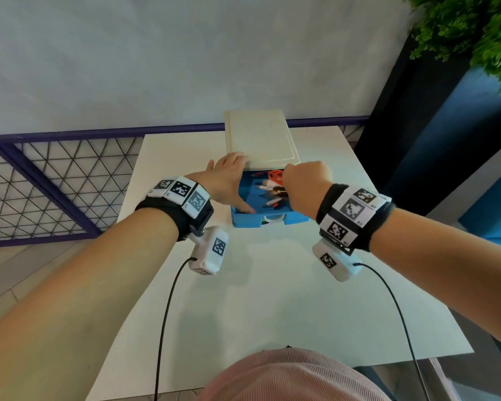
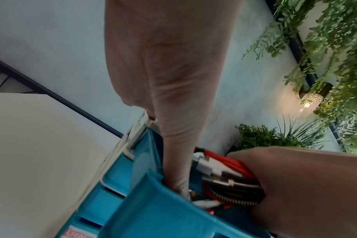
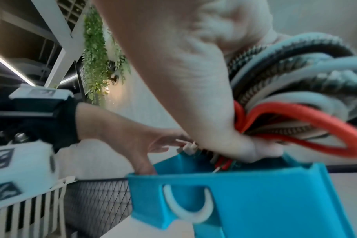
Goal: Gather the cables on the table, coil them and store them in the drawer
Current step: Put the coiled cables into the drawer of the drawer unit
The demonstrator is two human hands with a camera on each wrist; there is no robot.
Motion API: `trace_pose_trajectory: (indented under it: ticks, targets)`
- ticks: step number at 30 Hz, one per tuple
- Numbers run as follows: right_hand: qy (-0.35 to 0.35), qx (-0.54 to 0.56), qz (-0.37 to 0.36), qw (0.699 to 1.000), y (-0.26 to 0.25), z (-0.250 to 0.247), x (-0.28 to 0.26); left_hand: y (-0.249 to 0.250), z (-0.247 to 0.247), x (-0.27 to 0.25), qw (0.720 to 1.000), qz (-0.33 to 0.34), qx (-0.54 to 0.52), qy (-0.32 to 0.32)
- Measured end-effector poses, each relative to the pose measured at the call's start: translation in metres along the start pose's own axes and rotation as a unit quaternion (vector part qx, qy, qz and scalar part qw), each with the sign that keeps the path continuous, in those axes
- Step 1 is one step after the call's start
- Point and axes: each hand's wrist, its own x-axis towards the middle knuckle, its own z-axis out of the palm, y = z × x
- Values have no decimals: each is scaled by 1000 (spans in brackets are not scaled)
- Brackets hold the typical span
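A blue drawer (image 1: 245,221) (image 2: 153,209) (image 3: 275,201) with a white handle stands pulled out of a cream cabinet (image 1: 261,137) on the white table (image 1: 258,299). My right hand (image 1: 305,180) (image 2: 306,185) (image 3: 194,80) grips a coiled bundle of red, white and black braided cables (image 1: 274,176) (image 2: 232,162) (image 3: 285,90), held low inside the drawer. My left hand (image 1: 229,180) (image 2: 173,80) (image 3: 120,132) lies spread at the drawer's left side. Its fingers reach the cabinet's front edge and its thumb dips into the drawer's front left corner. Cable plugs show under the right fist.
A purple-framed mesh fence (image 1: 41,183) runs along the table's left and far side. Green plants (image 1: 475,30) hang over a dark panel at the right. Two black wrist-camera cords (image 1: 168,314) hang over the near table surface.
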Motion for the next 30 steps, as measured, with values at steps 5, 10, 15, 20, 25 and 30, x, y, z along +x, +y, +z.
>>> trace_pose_trajectory:
  ticks: [5,10,15,20,25,30]
  targets:
    - [-30,-20,-4,999,-20,-8,-1,1,1,0,1000,7,-5,5]
    - [-56,-23,-10,998,-33,-15,14,-4,3,-5,996,65,-59,26]
    - [-65,-15,5,998,-38,-13,24,-4,2,-7,988,82,-116,56]
    - [-50,31,-17,998,-30,-8,28,2,8,-5,989,30,-94,109]
    - [-48,150,-32,987,-16,-12,14,9,17,-8,984,-17,-95,148]
    - [63,254,-36,964,-14,10,-6,17,18,-9,980,-6,-44,194]
